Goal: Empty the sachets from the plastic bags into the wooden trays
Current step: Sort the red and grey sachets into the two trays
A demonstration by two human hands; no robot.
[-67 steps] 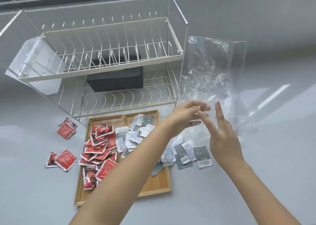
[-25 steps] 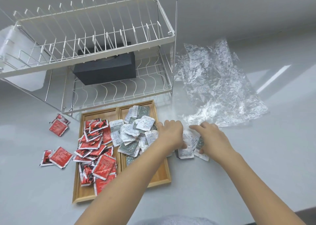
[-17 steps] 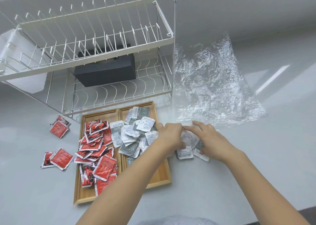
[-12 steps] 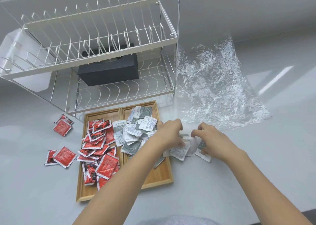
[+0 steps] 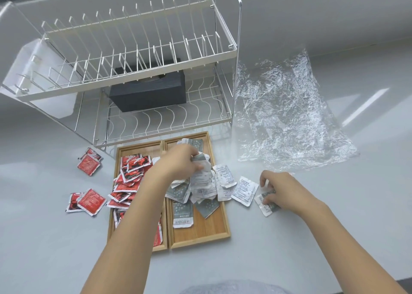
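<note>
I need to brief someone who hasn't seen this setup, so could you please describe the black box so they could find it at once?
Start at the white two-tier dish rack standing at the back of the grey table, behind the wooden trays. The black box sits on the rack's lower shelf, under the upper tier. It is the only dark, solid block there; everything around it is thin white wire.

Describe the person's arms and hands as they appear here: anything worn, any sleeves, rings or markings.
Both forearms are bare up to the bottom edge of the picture; no sleeves show. The left hand and the right hand wear no gloves, and no rings, watch or bracelets are visible. No markings can be made out. A bit of grey-blue clothing shows at the bottom edge.
</note>
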